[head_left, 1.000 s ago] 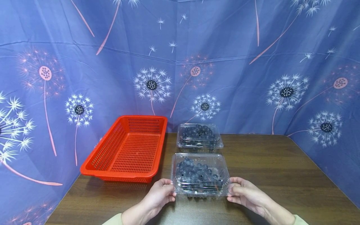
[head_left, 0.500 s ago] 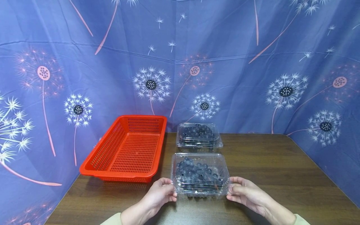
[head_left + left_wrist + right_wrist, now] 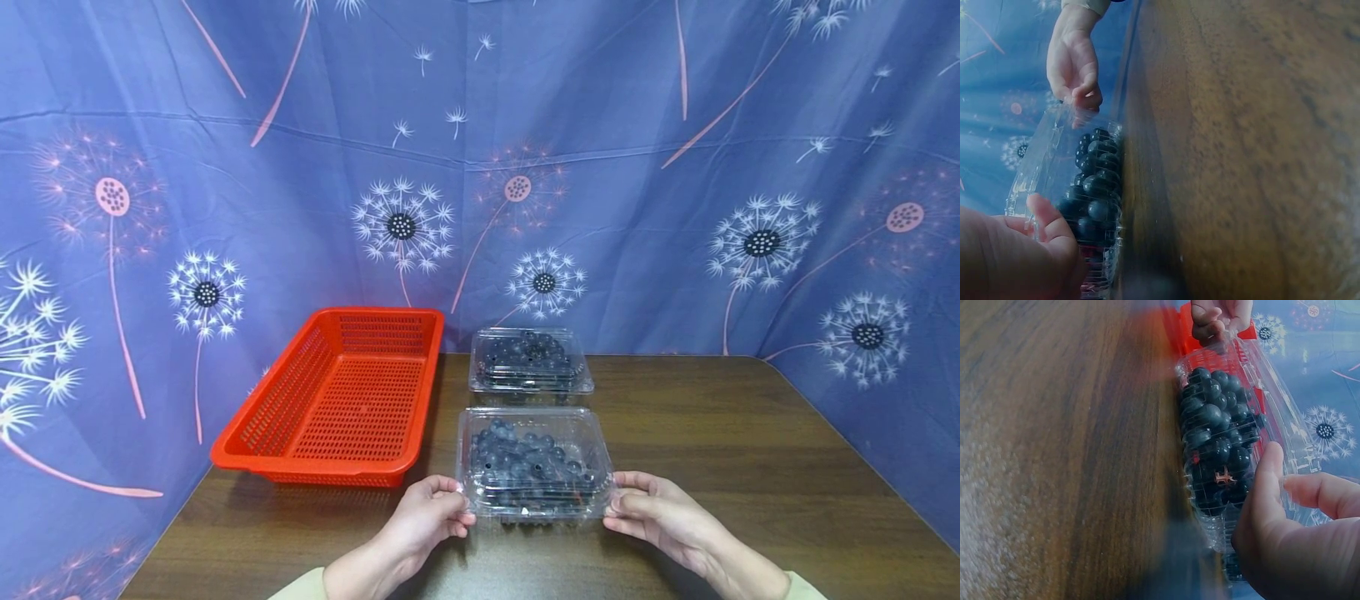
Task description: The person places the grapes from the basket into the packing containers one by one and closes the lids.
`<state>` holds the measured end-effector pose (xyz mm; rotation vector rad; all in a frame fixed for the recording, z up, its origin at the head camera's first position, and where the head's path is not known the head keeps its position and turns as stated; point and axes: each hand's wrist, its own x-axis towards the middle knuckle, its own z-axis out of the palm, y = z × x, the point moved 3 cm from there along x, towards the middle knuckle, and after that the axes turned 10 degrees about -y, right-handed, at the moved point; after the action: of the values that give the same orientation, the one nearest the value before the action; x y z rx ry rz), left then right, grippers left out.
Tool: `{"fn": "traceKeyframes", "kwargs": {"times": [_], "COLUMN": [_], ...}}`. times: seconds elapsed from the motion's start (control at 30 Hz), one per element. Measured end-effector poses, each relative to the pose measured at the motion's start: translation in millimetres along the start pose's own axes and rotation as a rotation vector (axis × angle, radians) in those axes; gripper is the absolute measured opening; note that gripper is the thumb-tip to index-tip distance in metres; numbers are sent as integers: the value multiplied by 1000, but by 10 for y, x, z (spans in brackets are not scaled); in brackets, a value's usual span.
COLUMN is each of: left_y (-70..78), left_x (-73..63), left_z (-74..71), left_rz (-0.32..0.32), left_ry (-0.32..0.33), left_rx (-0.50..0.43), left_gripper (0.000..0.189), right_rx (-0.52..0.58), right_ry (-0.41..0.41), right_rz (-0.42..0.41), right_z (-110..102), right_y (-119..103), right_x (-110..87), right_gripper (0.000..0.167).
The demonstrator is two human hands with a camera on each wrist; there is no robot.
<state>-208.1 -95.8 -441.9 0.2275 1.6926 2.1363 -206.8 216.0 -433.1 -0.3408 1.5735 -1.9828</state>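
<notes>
In the head view, a clear plastic clamshell box sits on the wooden table in front of me. Dark round grapes fill much of it, and a bit of brown stem shows in the right wrist view. My left hand pinches the box's near left corner between thumb and fingers. At the near right corner my right hand does the same. Both wrist views show the thumbs at the lid's rim; whether the lid is latched there I cannot tell.
A second clear box of dark fruit stands behind the first. To the left is a red plastic basket with nothing in it. A blue dandelion-print cloth hangs around the wooden table.
Both hands stay at the near corners of the front box, with only tiny finger shifts. The head view has drifted very slightly.
</notes>
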Motion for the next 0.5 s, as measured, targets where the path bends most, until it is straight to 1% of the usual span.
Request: {"fn": "traceKeyframes", "kwargs": {"times": [0.17,0.37,0.5], "left_y": [16,48,55], "left_x": [2,-10,-14], "left_z": [1,16,19], "left_rz": [-9,-10,-9], "left_ry": [17,19,17], "left_rx": [11,10,7], "left_gripper": [21,22,23], "right_rx": [-19,-44,-39], "right_ry": [26,60,56], "right_rz": [-1,11,12], "right_z": [-21,-40,-37], "right_y": [13,25,19], "right_x": [2,14,13], "right_gripper": [57,64,63]}}
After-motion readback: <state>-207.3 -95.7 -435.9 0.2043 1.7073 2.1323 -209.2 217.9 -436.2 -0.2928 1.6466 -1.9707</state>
